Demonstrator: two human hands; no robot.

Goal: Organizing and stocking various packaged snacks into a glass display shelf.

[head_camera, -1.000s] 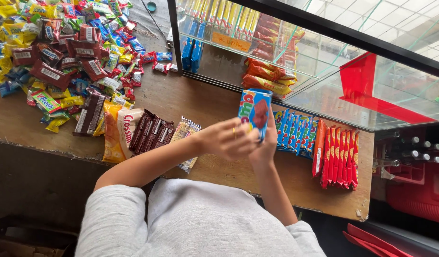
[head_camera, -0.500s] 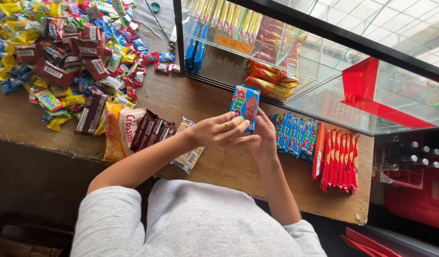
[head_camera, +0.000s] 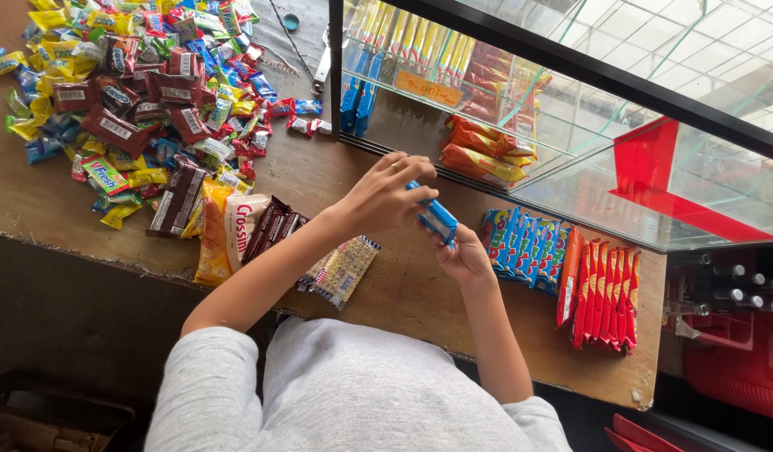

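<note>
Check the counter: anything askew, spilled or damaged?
Mostly the loose sweets heap sprawls unsorted at the counter's far left, unlike the neat blue row and red row. Both hands hold a blue pack. No damage visible.

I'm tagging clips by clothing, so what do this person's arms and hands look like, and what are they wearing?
Both arms are bare from above the elbow down. The left hand and right hand wear no gloves, and no rings, watch or bracelet show. Short sleeves of a light grey heathered T-shirt cover the upper arms.
</note>
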